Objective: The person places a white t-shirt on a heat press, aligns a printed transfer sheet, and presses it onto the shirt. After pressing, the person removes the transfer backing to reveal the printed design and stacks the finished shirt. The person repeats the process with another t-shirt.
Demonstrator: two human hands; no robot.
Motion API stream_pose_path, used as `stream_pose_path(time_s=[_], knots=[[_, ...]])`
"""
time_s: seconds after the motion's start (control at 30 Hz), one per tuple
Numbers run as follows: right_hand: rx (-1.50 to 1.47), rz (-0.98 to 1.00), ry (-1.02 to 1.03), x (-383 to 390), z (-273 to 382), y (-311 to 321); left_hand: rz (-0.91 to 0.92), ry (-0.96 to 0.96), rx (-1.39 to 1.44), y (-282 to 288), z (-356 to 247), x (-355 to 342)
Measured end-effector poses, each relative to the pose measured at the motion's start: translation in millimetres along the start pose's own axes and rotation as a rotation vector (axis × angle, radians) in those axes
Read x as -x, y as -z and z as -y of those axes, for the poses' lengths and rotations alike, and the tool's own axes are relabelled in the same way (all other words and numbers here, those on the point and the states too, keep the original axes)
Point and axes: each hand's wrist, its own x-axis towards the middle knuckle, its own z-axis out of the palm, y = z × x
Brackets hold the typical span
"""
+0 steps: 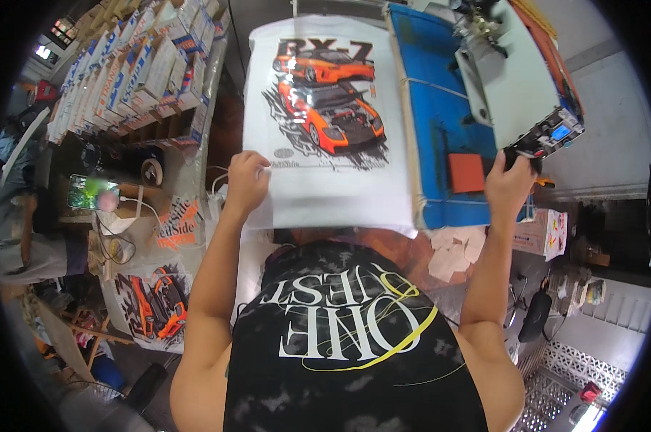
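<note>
Closed around a black handle (pixel 513 154) with the right hand (pixel 507 180), right of the white shirt (pixel 329 119) and well apart from its cloth. Bent at the fingers with the left hand (pixel 247 181), right at the near part of the shirt's left edge; impossible to tell whether clamped on the cloth or merely resting there.

Lying just rightward of the left hand and mostly beyond it; leftward of the right hand, across a blue panel (pixel 440 119). Running lengthwise away from the black top (pixel 354 288), with the near edge just past it. Spread out between both hands, print upward, showing two orange cars. Judged to matter most: close against the left hand, yet parted from the right one by the panel.

Along the shirt's right edge, that blue panel, with an orange-red square (pixel 466 173) on its near part. Farther right of the shirt, just beside the right hand, a control box (pixel 550 135) with a lit screen, and beyond it a pale plate (pixel 523 86). Left of the shirt, well apart, a tape roll (pixel 151 173), a phone (pixel 91 193) and stacked cardboard boxes (pixel 134 86). Right of the shirt's near edge, paper pieces (pixel 456 253).
</note>
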Motion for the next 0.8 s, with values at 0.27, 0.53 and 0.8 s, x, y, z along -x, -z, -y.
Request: stream_pose_path(time_s=[0.27,0.53,0.8], knots=[[-0.23,-0.211,0.159,12,94,30,-0.023,0.565,0.119,26,107,85],[-0.368,-0.15,0.296,16,186,24,0.628,0.876,-0.325,-47,153,201],[-0.46,-0.158,0.302,25,248,31,0.756,0.629,0.13,-88,151,288]])
